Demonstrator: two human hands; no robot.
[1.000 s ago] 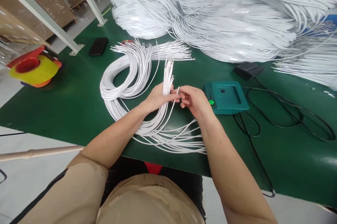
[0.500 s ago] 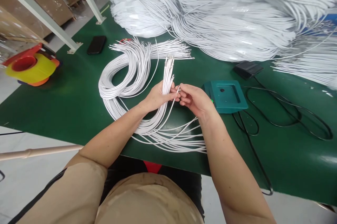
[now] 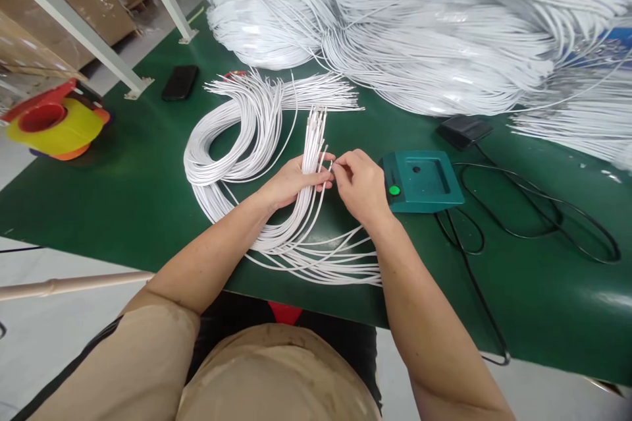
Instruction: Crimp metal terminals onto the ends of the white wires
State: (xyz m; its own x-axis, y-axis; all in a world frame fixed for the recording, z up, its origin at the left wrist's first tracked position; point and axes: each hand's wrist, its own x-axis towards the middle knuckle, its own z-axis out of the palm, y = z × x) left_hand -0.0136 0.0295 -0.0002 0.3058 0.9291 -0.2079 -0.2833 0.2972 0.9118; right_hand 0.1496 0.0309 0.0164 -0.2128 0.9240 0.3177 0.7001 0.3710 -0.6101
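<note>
My left hand (image 3: 291, 182) is closed around a bundle of white cables (image 3: 312, 144), whose metal-tipped ends stick up above the thumb. Beside it, my right hand (image 3: 363, 185) pinches the tip of a single white cable (image 3: 330, 167) just right of the bundle. From my left hand the held cables curve down and join a looped coil of white cables (image 3: 207, 167) on the green table (image 3: 123, 210). Loose cable lengths (image 3: 336, 269) run rightward beneath my right forearm.
Large heaps of white cable (image 3: 434, 39) lie along the back. A teal box with a green button (image 3: 422, 180) sits right of my hands, near a black pedal-like block (image 3: 463, 131) and black cords. A tape dispenser (image 3: 54, 124) and a black phone-like object (image 3: 180, 82) are at left.
My right hand has turned, fingers now pinched downward at the cable tip. Its move uncovers the green button on the teal box. My left hand keeps its hold on the bundle.
</note>
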